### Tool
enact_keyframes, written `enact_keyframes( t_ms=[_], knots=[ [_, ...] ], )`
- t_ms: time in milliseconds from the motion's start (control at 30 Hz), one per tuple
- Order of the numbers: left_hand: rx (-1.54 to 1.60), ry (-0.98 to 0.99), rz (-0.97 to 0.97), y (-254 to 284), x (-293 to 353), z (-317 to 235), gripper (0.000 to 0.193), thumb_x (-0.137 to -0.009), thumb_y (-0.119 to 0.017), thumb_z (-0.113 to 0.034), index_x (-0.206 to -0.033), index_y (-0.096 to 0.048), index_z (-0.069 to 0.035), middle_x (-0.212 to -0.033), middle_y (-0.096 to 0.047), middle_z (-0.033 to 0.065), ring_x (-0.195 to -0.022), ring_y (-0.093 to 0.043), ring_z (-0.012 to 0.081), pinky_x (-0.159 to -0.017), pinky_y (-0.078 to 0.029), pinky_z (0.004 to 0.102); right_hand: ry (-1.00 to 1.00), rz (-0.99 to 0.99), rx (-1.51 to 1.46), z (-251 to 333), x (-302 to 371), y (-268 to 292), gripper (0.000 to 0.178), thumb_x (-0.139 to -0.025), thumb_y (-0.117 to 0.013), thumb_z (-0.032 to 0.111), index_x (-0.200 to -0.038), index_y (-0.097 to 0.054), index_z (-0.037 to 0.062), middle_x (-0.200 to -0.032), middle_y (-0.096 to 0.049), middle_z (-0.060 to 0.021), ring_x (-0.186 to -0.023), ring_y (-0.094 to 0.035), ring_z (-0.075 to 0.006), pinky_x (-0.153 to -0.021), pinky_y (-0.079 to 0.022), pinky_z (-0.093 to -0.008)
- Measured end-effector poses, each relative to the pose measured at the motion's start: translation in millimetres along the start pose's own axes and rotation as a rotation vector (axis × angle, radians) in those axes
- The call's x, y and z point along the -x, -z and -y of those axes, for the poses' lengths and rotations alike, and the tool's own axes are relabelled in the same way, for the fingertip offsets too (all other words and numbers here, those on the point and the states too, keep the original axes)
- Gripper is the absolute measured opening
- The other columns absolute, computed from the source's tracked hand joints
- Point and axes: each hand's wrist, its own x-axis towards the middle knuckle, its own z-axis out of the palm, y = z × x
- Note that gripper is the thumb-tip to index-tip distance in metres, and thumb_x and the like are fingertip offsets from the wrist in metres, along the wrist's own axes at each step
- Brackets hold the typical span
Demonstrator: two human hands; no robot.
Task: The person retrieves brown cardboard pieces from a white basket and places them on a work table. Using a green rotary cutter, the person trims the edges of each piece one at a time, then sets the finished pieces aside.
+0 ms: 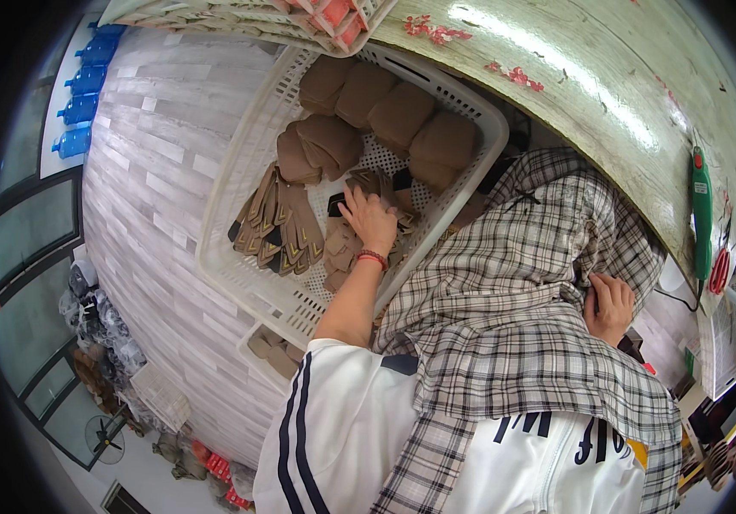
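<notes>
My left hand [369, 221] reaches into a white plastic basket [220, 206] beside me. Its fingers are spread over a heap of small brown pieces [342, 257], touching the ones on top; what lies under the palm is hidden. Just left of it in the basket is a fanned bundle of brown strips [286, 227] with gold V-shaped marks and dark ends. Rounded brown fabric-like bundles [398, 111] line the far side, and another pair [321, 147] sits closer. Over my lap, my right hand [609, 308] lies with bent fingers on a plaid cloth [505, 308], seemingly holding nothing.
A worktable [556, 60] with a flower-patterned top runs along the far right. On it lie a green-handled tool [701, 206] and red-handled scissors [720, 272]. Another crate [256, 21] overhangs the basket's far end. A smaller white bin [269, 351] stands near the basket's close end.
</notes>
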Motion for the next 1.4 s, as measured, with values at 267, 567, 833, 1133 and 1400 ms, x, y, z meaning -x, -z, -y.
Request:
enact_keyframes(
  t_ms=[267,567,833,1133,1400],
  knots=[
    [0.158,0.311,-0.18,-24,-2,10,0.031,-0.091,-0.061,-0.029,-0.098,-0.066,0.0,-0.151,-0.032,0.0211,-0.144,-0.019,0.0376,-0.116,-0.01,0.0546,0.015,-0.01,-0.008,-1,-1,-1,0.028,-0.076,-0.066,0.002,-0.104,-0.067,0.0057,-0.1,-0.065,-0.0067,-0.095,-0.059,-0.0291,-0.088,-0.044,-0.0404],
    [-0.17,0.513,-0.041,-36,-35,-17,0.052,-0.083,-0.066,-0.042,-0.113,-0.066,0.0,-0.152,-0.026,0.0245,-0.144,-0.017,0.0403,-0.114,-0.013,0.0587,0.0,-0.01,-0.006,-2,-1,-1,0.029,-0.075,-0.065,0.001,-0.104,-0.067,0.0062,-0.1,-0.065,-0.0064,-0.095,-0.06,-0.0282,-0.089,-0.044,-0.0402],
    [-0.049,0.918,0.098,-34,-81,-24,0.045,-0.091,-0.052,-0.028,-0.122,-0.062,0.002,-0.155,-0.022,0.0244,-0.146,-0.015,0.0396,-0.115,-0.012,0.0584,-0.004,-0.016,-0.023,-2,-1,0,0.028,-0.075,-0.067,0.002,-0.103,-0.067,0.0066,-0.1,-0.065,-0.0063,-0.095,-0.06,-0.0286,-0.089,-0.044,-0.0403],
    [-0.04,1.164,-0.136,-102,-116,20,0.043,-0.095,-0.039,-0.025,-0.128,-0.059,-0.006,-0.153,-0.031,0.0124,-0.145,-0.022,0.0297,-0.116,-0.015,0.0556,-0.023,-0.012,-0.031,-1,-3,1,0.03,-0.074,-0.067,0.001,-0.103,-0.067,0.0059,-0.1,-0.065,-0.0069,-0.096,-0.059,-0.0299,-0.088,-0.044,-0.041],
    [0.25,0.904,0.103,-24,-83,4,0.04,-0.082,-0.066,-0.03,-0.114,-0.066,-0.004,-0.145,-0.039,0.0108,-0.143,-0.023,0.0326,-0.116,-0.017,0.0511,-0.019,-0.014,-0.038,-2,-1,1,0.029,-0.074,-0.067,0.001,-0.103,-0.067,0.0059,-0.099,-0.065,-0.007,-0.094,-0.059,-0.0302,-0.088,-0.045,-0.0411]
  ],
)
